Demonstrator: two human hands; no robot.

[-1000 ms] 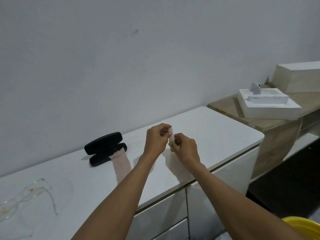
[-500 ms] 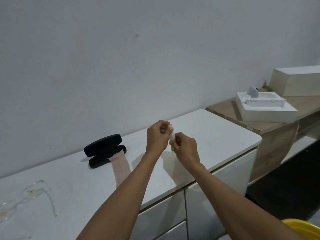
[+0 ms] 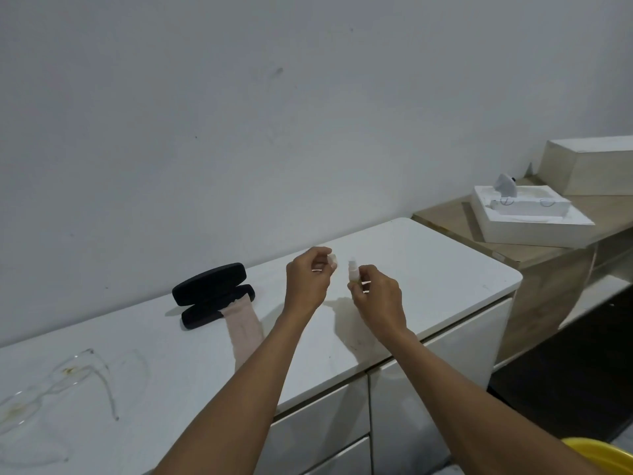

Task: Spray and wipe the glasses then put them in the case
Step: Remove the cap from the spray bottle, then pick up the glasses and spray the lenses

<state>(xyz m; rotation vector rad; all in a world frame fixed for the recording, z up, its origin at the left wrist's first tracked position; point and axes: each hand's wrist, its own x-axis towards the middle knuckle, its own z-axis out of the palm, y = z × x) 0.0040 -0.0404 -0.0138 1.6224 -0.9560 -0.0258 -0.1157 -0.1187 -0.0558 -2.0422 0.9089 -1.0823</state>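
black case [image 3: 209, 289], pale pink cloth [image 3: 245, 334], clear glasses [image 3: 61, 382], white counter [image 3: 445, 269], yellow tub [image 3: 603, 457]

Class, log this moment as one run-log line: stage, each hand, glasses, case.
stage: cap off | left hand: cap | right hand: spray bottle | glasses: on counter | case: open

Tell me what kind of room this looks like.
Probably a room in a home, perhaps one being furnished: a white cabinet with drawers stands against a bare wall, and opened packaging, a box, sits on a wooden unit beside it.
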